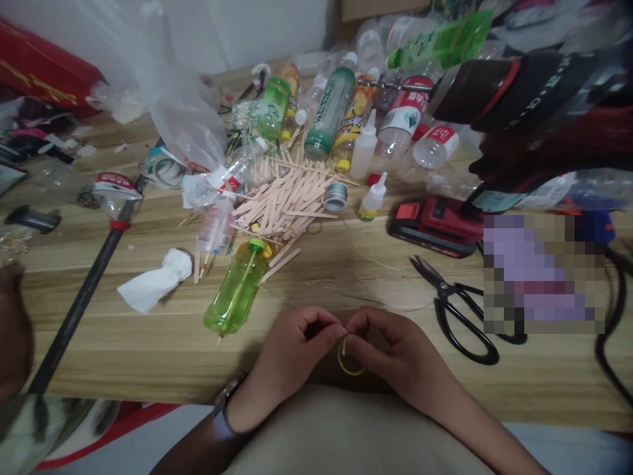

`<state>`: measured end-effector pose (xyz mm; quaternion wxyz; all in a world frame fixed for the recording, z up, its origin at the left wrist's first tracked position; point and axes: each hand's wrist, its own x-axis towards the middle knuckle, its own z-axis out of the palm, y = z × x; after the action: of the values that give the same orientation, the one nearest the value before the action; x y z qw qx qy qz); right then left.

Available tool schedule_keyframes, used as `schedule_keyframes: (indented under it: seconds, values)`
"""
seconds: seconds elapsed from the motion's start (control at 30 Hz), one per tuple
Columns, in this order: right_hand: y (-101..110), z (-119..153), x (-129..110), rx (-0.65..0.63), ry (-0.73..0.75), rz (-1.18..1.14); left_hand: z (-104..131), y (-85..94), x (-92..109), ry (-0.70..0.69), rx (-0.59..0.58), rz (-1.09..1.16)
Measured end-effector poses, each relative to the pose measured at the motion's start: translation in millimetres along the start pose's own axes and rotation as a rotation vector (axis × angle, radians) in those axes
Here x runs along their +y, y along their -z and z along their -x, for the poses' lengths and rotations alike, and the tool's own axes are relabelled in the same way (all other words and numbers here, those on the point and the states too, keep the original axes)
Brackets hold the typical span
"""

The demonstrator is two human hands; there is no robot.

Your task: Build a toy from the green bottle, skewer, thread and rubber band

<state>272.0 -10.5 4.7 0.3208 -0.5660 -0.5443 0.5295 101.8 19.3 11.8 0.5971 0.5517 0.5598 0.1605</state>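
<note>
On the wood-grain tabletop [163, 356], one black rod [82, 302] slants at left, then one crumpled white tissue [153, 282] and one translucent green plastic bottle [235, 293], cap pointing away and slightly right. By the near edge, the left hand [297, 349] and right hand [395, 343] meet, fingers pinched closed on one thin, round yellow-green loop [352, 373] hanging curve-down, a pale end [344, 346] pointing downward. Rightward lie one pair of black-handled scissors [444, 289], blades pointing away and left, and one red-and-black drill [514, 148].
</note>
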Motion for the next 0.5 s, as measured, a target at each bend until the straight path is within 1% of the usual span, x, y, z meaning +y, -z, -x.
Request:
schedule_keyframes:
  seconds: [0.23,0.5]
  values:
    - [0.4,-2.7,3.3,0.013,-0.009,-0.003,-1.9,-1.1,-6.7,-0.07,0.032,-0.035]
    - [-0.8,-2.4,8.5,0.028,-0.034,-0.029,-0.7,-1.8,-7.3,-0.147,0.092,-0.157]
